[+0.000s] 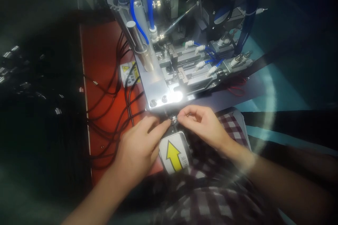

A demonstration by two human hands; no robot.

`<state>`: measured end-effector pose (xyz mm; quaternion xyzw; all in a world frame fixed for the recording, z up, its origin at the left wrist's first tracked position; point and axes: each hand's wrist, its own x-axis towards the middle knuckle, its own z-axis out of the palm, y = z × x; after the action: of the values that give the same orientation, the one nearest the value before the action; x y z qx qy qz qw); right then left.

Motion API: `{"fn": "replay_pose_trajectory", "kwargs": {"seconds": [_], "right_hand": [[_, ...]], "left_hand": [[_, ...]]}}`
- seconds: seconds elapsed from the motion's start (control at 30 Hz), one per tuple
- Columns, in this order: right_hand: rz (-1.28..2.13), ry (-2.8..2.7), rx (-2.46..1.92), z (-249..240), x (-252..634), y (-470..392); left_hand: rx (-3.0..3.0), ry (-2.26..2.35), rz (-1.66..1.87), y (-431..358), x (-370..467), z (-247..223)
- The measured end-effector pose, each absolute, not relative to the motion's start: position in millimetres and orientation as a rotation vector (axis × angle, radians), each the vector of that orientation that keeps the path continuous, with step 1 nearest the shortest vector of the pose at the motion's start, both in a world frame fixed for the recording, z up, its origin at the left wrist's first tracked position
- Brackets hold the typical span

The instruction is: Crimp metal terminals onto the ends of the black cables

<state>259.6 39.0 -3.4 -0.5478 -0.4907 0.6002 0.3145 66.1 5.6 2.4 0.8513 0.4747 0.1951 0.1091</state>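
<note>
A small metal part (pixel 174 119) sits just below the front edge of a bright metal plate (pixel 155 89). From the left, my left hand (pixel 139 144) reaches it with thumb and fingers closed together at its side. On the other side my right hand (pixel 202 123) pinches at the same part, thumb against index finger. Exactly what each set of fingertips grips is too small to make out. Below the part is a white plate with a yellow arrow (pixel 173 154).
Pneumatic cylinders (pixel 196 77) with white fittings and blue tubes (pixel 136 3) stand beyond the plate. Black cables (pixel 113 95) cross the orange base (pixel 97 59) at left, beside a warning label (pixel 130 74). An upright metal post (pixel 136 37) rises from the plate.
</note>
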Motion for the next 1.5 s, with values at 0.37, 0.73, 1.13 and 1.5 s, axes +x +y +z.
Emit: {"fn": "replay_pose_trajectory", "kwargs": {"seconds": [0.37, 0.73, 1.13, 1.5], "right_hand": [[1.428, -1.405, -1.459, -8.0, 259.0, 34.4], [1.580, -1.333, -1.472, -5.5, 259.1, 38.4], [1.674, -1.269, -1.431, -7.7, 260.7, 36.5], [1.633, -1.269, -1.433, -10.9, 261.5, 34.5]], "left_hand": [[2.520, 1.391, 0.590, 6.2, 67.6, 3.5], [2.532, 1.395, 0.606, 5.5, 66.1, 2.7], [2.536, 1.387, 0.601, 5.9, 67.2, 3.0], [2.545, 1.397, 0.610, 5.4, 66.1, 3.1]]}}
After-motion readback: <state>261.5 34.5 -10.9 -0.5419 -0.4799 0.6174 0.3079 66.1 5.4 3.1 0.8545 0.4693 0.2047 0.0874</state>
